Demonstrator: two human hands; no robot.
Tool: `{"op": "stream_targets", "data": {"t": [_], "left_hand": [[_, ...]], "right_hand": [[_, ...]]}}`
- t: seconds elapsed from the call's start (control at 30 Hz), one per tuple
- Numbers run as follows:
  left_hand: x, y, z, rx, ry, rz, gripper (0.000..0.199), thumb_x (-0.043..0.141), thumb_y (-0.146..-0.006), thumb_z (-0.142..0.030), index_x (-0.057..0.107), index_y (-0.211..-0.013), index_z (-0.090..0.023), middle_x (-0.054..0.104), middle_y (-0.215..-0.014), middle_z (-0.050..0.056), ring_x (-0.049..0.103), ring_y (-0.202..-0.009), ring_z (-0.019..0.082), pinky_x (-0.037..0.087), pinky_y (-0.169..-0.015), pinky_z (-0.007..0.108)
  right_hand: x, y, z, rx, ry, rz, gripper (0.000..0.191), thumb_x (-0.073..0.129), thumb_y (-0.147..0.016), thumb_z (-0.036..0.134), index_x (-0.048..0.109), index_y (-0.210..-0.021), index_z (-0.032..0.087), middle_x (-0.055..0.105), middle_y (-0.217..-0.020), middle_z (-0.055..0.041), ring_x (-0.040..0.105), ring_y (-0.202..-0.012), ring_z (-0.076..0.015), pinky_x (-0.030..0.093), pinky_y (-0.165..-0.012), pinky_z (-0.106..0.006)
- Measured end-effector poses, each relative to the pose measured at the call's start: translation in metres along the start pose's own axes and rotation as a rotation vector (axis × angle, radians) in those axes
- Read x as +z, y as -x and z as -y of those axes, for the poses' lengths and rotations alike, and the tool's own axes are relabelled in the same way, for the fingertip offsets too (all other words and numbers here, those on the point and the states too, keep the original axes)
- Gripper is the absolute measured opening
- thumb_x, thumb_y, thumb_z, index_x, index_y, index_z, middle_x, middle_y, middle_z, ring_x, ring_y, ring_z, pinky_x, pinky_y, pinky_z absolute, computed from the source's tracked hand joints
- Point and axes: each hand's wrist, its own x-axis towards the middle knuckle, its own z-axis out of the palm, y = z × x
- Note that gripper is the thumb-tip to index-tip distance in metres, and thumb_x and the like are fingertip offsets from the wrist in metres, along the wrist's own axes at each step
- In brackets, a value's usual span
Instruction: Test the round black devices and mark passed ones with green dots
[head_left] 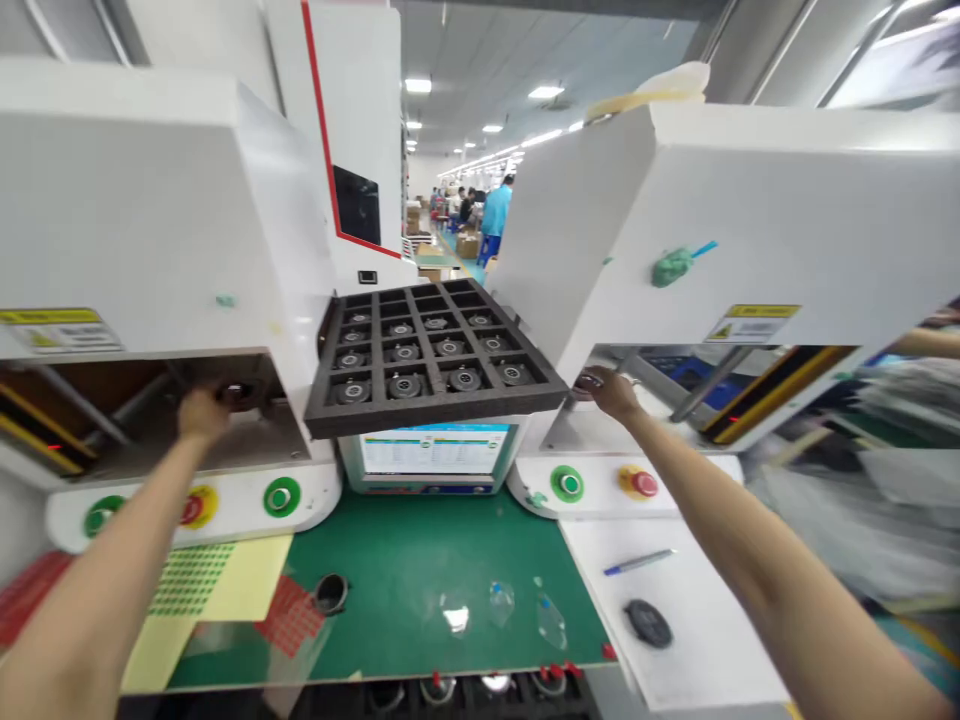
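Observation:
My left hand (pixel 202 412) reaches into the opening of the left white machine (pixel 150 230), its fingers closed at a small dark part (pixel 238 392). Inside the opening of the right white machine (pixel 720 220), my right hand (pixel 611 392) has its fingers closed on a small dark part (pixel 589 381). Between the machines, a black divided foam tray (pixel 435 408) holds several round black parts (pixel 405 384) in its front compartments; some rear compartments hold none. A screen (pixel 431 452) stands under the tray.
On the green mat (pixel 420 560) lie a black ring (pixel 331 594), red sticker sheet (pixel 291 615) and clear plastic pieces (pixel 551 622). White paper (pixel 690 660) carries a pen (pixel 640 562) and black disc (pixel 649 623). Green and red buttons line both machine fronts. People are far behind.

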Motion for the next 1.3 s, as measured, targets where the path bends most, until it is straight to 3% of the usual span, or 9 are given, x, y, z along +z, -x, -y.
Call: {"op": "stream_targets", "data": {"t": [0.13, 0.27, 0.37, 0.5, 0.77, 0.93, 1.1, 1.17, 1.3], "left_hand": [[-0.047, 0.082, 0.016, 0.150, 0.181, 0.079, 0.038, 0.031, -0.088, -0.031, 0.063, -0.082, -0.011, 0.070, -0.083, 0.011, 0.067, -0.084, 0.021, 0.053, -0.080, 0.038], [-0.073, 0.185, -0.006, 0.450, 0.428, 0.484, 0.019, 0.053, -0.077, -0.028, 0.070, -0.080, -0.023, 0.074, -0.084, 0.004, 0.070, -0.079, 0.019, 0.057, -0.073, 0.028], [-0.077, 0.218, -0.024, 0.515, 0.516, 0.646, 0.029, 0.053, -0.078, -0.018, 0.073, -0.098, -0.027, 0.074, -0.101, 0.006, 0.070, -0.090, 0.024, 0.057, -0.078, 0.033], [-0.078, 0.217, -0.028, 0.459, 0.634, 0.732, 0.029, 0.058, -0.072, -0.014, 0.075, -0.093, -0.027, 0.075, -0.096, 0.008, 0.069, -0.086, 0.028, 0.056, -0.073, 0.036], [-0.117, 0.206, -0.056, 0.061, 0.990, 0.796, 0.023, 0.069, -0.072, -0.028, 0.075, -0.093, -0.020, 0.076, -0.086, 0.010, 0.071, -0.077, 0.025, 0.058, -0.068, 0.033], [-0.186, 0.226, -0.096, -0.246, 1.153, 0.868, 0.046, 0.039, -0.094, -0.040, 0.067, -0.111, -0.008, 0.073, -0.104, 0.019, 0.072, -0.087, 0.024, 0.059, -0.079, 0.039], [-0.260, 0.260, -0.137, -0.643, 1.334, 0.816, 0.035, 0.068, -0.079, -0.040, 0.071, -0.102, -0.014, 0.074, -0.103, 0.012, 0.071, -0.092, 0.022, 0.058, -0.081, 0.030], [-0.284, 0.271, -0.149, -0.638, 1.311, 0.762, 0.030, 0.071, -0.077, -0.038, 0.072, -0.098, -0.016, 0.075, -0.096, 0.008, 0.070, -0.088, 0.019, 0.058, -0.078, 0.026], [-0.317, 0.279, -0.160, -0.372, 1.148, 0.668, 0.019, 0.066, -0.083, -0.030, 0.073, -0.096, -0.018, 0.075, -0.093, 0.005, 0.070, -0.086, 0.016, 0.055, -0.080, 0.022]], "right_hand": [[0.033, 0.110, 0.044, 0.117, -0.091, 0.270, 0.022, 0.051, -0.096, 0.034, 0.062, -0.108, 0.019, 0.064, -0.110, -0.0065, 0.063, -0.091, -0.0157, 0.055, -0.080, -0.034], [0.105, 0.198, 0.102, 0.196, -0.188, 0.651, 0.027, 0.056, -0.094, 0.036, 0.060, -0.109, 0.014, 0.065, -0.101, -0.0050, 0.065, -0.082, -0.0151, 0.057, -0.071, -0.032], [0.148, 0.212, 0.138, 0.246, -0.233, 0.770, 0.029, 0.056, -0.093, 0.035, 0.059, -0.114, 0.014, 0.064, -0.108, -0.0066, 0.065, -0.089, -0.0171, 0.056, -0.076, -0.036], [0.161, 0.204, 0.160, 0.261, -0.252, 0.761, 0.031, 0.057, -0.093, 0.035, 0.058, -0.117, 0.015, 0.061, -0.116, -0.0082, 0.063, -0.097, -0.0200, 0.055, -0.083, -0.040], [0.111, 0.220, 0.193, 0.197, -0.395, 0.650, 0.030, 0.057, -0.093, 0.034, 0.058, -0.117, 0.015, 0.062, -0.114, -0.0078, 0.063, -0.095, -0.0190, 0.055, -0.081, -0.038], [0.042, 0.289, 0.216, 0.068, -0.659, 0.505, 0.026, 0.052, -0.094, 0.036, 0.065, -0.090, 0.014, 0.067, -0.085, -0.0036, 0.065, -0.076, -0.0158, 0.056, -0.071, -0.032], [-0.034, 0.367, 0.237, -0.058, -1.002, 0.271, 0.015, 0.064, -0.083, 0.036, 0.067, -0.086, 0.021, 0.070, -0.091, -0.0053, 0.066, -0.088, -0.0187, 0.057, -0.075, -0.030], [-0.056, 0.386, 0.245, -0.105, -1.141, 0.161, 0.008, 0.068, -0.081, 0.029, 0.067, -0.082, 0.022, 0.071, -0.084, -0.0044, 0.068, -0.080, -0.0171, 0.058, -0.067, -0.027], [-0.083, 0.404, 0.249, -0.142, -1.147, 0.043, 0.006, 0.070, -0.078, 0.017, 0.067, -0.076, 0.021, 0.071, -0.077, -0.0029, 0.069, -0.073, -0.0157, 0.058, -0.066, -0.025]]}}
